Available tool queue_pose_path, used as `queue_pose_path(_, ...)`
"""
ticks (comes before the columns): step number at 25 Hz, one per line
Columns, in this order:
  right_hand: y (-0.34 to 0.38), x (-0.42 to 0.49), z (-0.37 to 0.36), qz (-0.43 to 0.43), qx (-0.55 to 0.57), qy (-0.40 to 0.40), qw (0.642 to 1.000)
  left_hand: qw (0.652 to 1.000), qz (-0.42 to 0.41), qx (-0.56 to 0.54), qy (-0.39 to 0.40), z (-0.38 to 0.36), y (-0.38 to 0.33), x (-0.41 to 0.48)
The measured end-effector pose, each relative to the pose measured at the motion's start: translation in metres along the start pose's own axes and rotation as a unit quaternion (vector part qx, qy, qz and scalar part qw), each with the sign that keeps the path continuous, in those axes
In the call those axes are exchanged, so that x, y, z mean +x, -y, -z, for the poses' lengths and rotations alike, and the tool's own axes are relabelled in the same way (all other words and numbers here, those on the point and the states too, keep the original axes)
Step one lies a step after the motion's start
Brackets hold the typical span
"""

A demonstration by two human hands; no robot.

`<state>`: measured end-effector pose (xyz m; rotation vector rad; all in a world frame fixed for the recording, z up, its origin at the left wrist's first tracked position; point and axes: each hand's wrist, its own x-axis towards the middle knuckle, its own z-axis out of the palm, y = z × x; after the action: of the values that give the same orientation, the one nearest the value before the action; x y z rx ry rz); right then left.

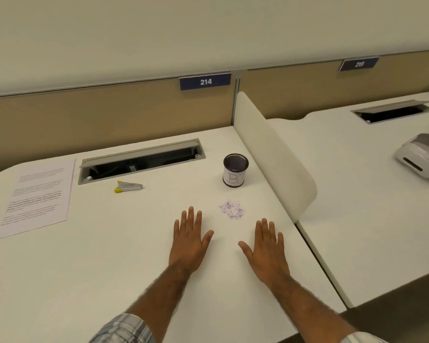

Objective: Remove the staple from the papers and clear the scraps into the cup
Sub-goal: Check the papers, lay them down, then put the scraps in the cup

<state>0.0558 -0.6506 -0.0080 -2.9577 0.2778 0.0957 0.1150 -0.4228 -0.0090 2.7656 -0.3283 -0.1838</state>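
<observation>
- A white desk [109, 268] fills most of the view, seen from above by the person seated at it.
- The left hand [190, 240] lies palm down on the desk with its fingers straight and slightly spread, holding nothing.
- The right hand [265, 248] lies the same way a short way to its right, fingers straight, thumb pointing inward, also holding nothing.
- A small heap of paper scraps [232, 209], white with purple flecks, sits on the desk just beyond the gap between the two hands, closer to the right hand's fingertips.
- A black mesh cup [235, 170] stands upright behind the scraps, with a white label marked "B" on its side.
- A staple remover [127, 186], silver with yellow grips, lies on the desk to the far left of the cup, near an open cable tray [141, 159] set into the desktop.
- Printed papers [37, 199] lie flat at the desk's left edge; a staple cannot be made out.
- A blue sign reading 214 [205, 81] is fixed to the tan partition behind.
- A white headset [422, 157] rests on the neighbouring desk to the right, beyond a white divider [270, 144].
</observation>
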Motion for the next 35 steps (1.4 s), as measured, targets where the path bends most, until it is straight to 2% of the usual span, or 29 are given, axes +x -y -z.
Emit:
queue_pose_path(5, -0.014, 0.009, -0.021, -0.045, -0.020, 0.009, 0.999, 1.000, -0.002, 0.013, 0.007, -0.019, 0.002, 0.049)
queue_pose_path(11, -0.004, 0.038, -0.025, -0.047, -0.020, 0.010, 0.999, 0.998, -0.011, 0.065, 0.004, -0.029, 0.000, 0.074)
queue_pose_path(28, 0.015, 0.109, -0.021, 0.132, -0.043, 0.024, 0.990, 0.996, -0.016, 0.083, -0.011, -0.032, 0.002, 0.076)
queue_pose_path(32, 0.011, 0.119, -0.018, 0.207, 0.010, 0.021, 0.978, 0.997, -0.013, 0.076, -0.010, -0.031, 0.000, 0.076)
queue_pose_path(35, 0.012, 0.134, -0.012, 0.169, 0.113, -0.033, 0.979, 0.997, -0.008, 0.079, -0.005, -0.030, -0.001, 0.076)
